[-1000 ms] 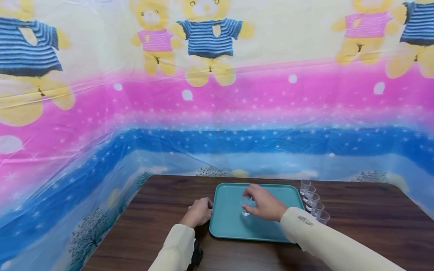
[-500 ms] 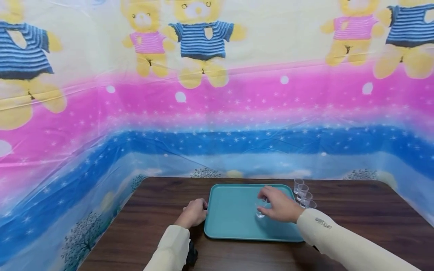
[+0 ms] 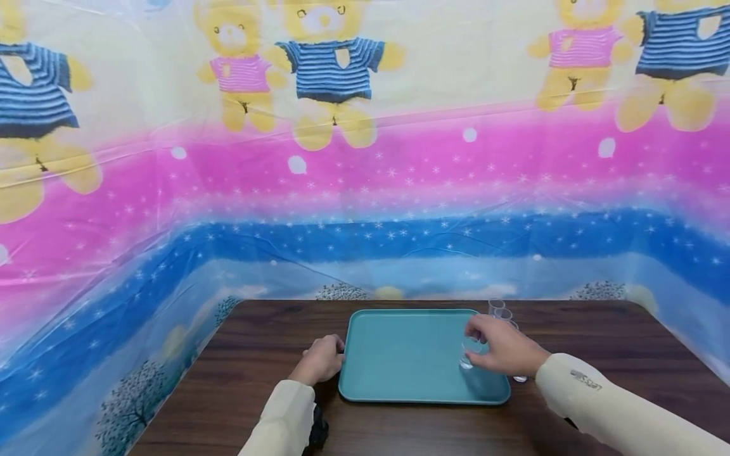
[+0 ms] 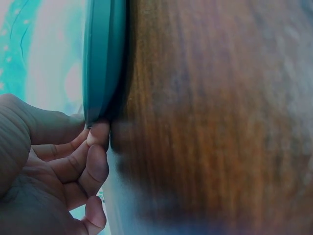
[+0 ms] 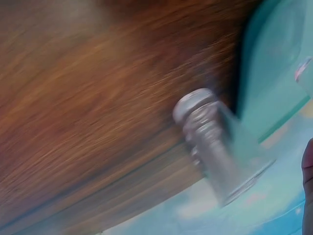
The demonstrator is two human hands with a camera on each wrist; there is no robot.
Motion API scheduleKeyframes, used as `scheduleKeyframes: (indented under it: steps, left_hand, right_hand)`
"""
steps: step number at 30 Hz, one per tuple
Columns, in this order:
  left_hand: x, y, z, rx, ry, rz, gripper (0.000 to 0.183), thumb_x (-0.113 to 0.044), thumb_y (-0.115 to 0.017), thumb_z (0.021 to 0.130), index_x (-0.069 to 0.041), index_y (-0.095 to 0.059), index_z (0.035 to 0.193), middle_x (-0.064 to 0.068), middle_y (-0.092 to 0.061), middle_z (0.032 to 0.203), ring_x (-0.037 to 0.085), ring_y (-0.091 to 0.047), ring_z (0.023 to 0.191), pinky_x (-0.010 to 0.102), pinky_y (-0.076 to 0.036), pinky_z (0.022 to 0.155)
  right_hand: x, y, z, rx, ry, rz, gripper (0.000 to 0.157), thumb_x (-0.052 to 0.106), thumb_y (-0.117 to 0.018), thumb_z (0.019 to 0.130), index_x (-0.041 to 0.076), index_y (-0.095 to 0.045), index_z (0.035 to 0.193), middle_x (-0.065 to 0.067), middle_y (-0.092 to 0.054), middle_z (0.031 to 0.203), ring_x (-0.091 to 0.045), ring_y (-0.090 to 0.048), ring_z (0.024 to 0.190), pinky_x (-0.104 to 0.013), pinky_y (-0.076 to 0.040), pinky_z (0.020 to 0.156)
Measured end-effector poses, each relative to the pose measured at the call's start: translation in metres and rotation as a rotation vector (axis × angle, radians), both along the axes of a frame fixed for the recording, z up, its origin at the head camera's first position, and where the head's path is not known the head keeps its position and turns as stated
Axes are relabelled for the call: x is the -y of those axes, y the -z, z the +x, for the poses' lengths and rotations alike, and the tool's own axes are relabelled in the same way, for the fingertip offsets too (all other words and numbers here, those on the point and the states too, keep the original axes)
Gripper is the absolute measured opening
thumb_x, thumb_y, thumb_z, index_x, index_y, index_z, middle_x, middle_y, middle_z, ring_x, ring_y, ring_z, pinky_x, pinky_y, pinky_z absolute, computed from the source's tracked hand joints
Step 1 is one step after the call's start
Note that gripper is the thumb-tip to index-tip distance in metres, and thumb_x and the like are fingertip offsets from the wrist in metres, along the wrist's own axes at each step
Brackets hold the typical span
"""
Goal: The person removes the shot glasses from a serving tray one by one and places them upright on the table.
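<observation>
My right hand [image 3: 504, 348] pinches a small clear shot glass [image 3: 466, 361] between thumb and fingers, upright over the right part of the green tray [image 3: 399, 354]. Only a sliver of that glass shows at the right edge of the right wrist view. At the tray's left rim, my left hand [image 3: 324, 358] grips the edge, thumb and fingertips meeting at the tray corner [image 4: 102, 58] in the left wrist view.
Similar clear glasses [image 3: 496, 306] stand in a row along the tray's right side, partly hidden behind my right hand. One of them, a blurred glass [image 5: 215, 142], stands on the wooden table [image 3: 604, 354]. A bear-printed curtain [image 3: 365, 240] hangs behind and beside the table.
My right hand has carried the glass rightward, from mid-tray to the tray's right part, now covering more of the glass row. The left hand stays at the rim. The head view has turned slightly right.
</observation>
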State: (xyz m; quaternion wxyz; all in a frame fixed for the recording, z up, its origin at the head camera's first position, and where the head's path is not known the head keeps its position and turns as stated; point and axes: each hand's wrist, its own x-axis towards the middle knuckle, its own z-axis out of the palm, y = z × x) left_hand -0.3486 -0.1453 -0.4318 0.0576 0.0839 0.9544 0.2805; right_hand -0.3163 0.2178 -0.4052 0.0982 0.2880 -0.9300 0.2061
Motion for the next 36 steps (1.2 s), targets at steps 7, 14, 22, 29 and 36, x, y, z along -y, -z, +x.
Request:
scheduleKeyframes:
  steps: [7, 14, 22, 29, 36]
  left_hand:
    - [-0.001, -0.001, -0.001, 0.004, -0.008, -0.006, 0.017, -0.01, -0.058, 0.094, -0.002, -0.061, 0.109, 0.01, -0.06, 0.101, 0.031, -0.055, 0.1, 0.058, -0.03, 0.097]
    - [0.0, -0.002, -0.001, -0.01, 0.004, -0.018, 0.017, -0.009, -0.059, 0.094, -0.002, -0.061, 0.108, 0.01, -0.06, 0.1, 0.031, -0.055, 0.099, 0.059, -0.029, 0.097]
    - [-0.001, -0.004, -0.001, -0.006, 0.01, -0.029, 0.015, -0.008, -0.059, 0.093, -0.001, -0.061, 0.106, 0.01, -0.061, 0.098, 0.032, -0.055, 0.099, 0.059, -0.029, 0.097]
    - [-0.002, -0.005, 0.0, -0.017, 0.005, -0.041, 0.016, -0.008, -0.058, 0.093, -0.001, -0.061, 0.107, 0.011, -0.061, 0.1, 0.034, -0.054, 0.102, 0.058, -0.03, 0.096]
    - [-0.004, -0.004, 0.0, -0.014, 0.003, -0.041, 0.015, -0.008, -0.058, 0.093, 0.0, -0.061, 0.106, 0.012, -0.06, 0.098, 0.033, -0.055, 0.1, 0.059, -0.03, 0.096]
  right_hand:
    - [-0.03, -0.004, 0.011, -0.013, 0.01, -0.003, 0.023, 0.022, -0.075, 0.081, 0.017, -0.06, 0.097, 0.006, -0.055, 0.087, -0.009, -0.051, 0.075, -0.028, -0.046, 0.065]
    - [-0.054, -0.002, 0.022, -0.056, 0.022, -0.016, 0.023, 0.021, -0.076, 0.079, 0.019, -0.058, 0.091, 0.007, -0.052, 0.079, -0.007, -0.047, 0.066, -0.024, -0.041, 0.057]
    - [-0.08, 0.011, 0.038, -0.114, 0.039, 0.004, 0.025, 0.021, -0.079, 0.076, 0.022, -0.058, 0.09, 0.01, -0.05, 0.079, -0.001, -0.044, 0.065, -0.021, -0.041, 0.055]
    - [-0.089, 0.024, 0.042, -0.165, 0.059, -0.017, 0.029, 0.02, -0.081, 0.073, 0.023, -0.058, 0.091, 0.012, -0.049, 0.079, 0.0, -0.044, 0.066, -0.02, -0.041, 0.056]
    - [-0.089, 0.029, 0.043, -0.189, 0.034, -0.031, 0.03, 0.02, -0.082, 0.072, 0.018, -0.061, 0.094, 0.012, -0.051, 0.081, 0.0, -0.045, 0.069, -0.022, -0.042, 0.058]
